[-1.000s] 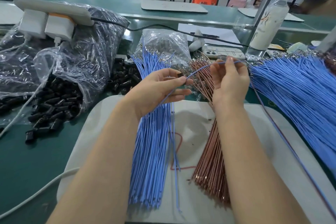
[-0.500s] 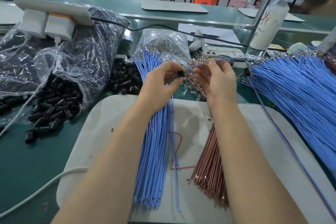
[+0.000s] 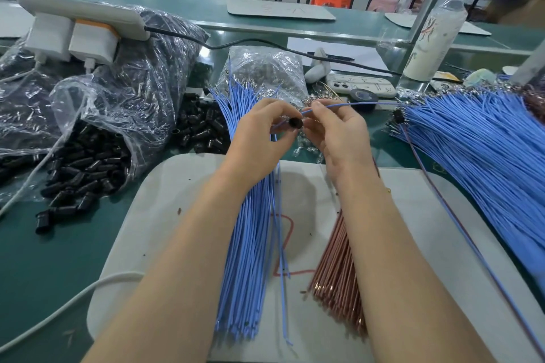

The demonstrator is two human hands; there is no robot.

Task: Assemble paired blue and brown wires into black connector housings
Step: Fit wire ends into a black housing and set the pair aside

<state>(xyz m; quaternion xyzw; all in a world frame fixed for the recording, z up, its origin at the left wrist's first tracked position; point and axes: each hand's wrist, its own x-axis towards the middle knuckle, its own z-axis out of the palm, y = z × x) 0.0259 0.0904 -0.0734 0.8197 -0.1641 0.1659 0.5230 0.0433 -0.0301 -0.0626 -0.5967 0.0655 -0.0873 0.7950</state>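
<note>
My left hand (image 3: 262, 138) pinches a black housing (image 3: 295, 123), held up over the grey mat (image 3: 413, 215). My right hand (image 3: 339, 135), just beside it, pinches one blue wire (image 3: 359, 104) whose near end meets the housing.

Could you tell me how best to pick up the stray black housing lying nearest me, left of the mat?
Pinch the housing across its body from above. It lies on its side on the table, at the near edge of the pile, so both flanks look free.
</note>
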